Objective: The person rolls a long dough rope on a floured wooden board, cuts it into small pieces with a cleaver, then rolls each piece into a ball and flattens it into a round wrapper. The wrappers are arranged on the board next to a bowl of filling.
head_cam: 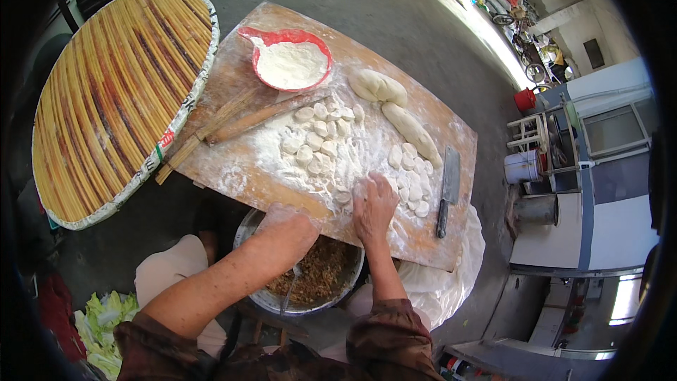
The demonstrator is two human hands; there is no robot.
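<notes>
My left hand [290, 226] is curled at the near edge of the floured wooden board [211, 177], above the metal bowl of filling; its fingers are hidden. On the board, my right hand [374, 206] reaches down with floury fingers, and whatever is under its palm cannot be seen. Small dough pieces [342, 194] lie just left of those fingers. A group of cut, floured dough pieces [314, 141] sits farther up, and more pieces [414, 180] lie right of my right hand. Beyond them is a dough roll [412, 127], touching a thicker dough lump [376, 86].
A red scoop of flour [292, 63] stands on the far side. Near it lie a rolling pin [254, 118] and split sticks [209, 128]. A cleaver [448, 185] rests at right. The metal bowl [351, 280] holds chopped filling. A round stalk tray [124, 108] leans left.
</notes>
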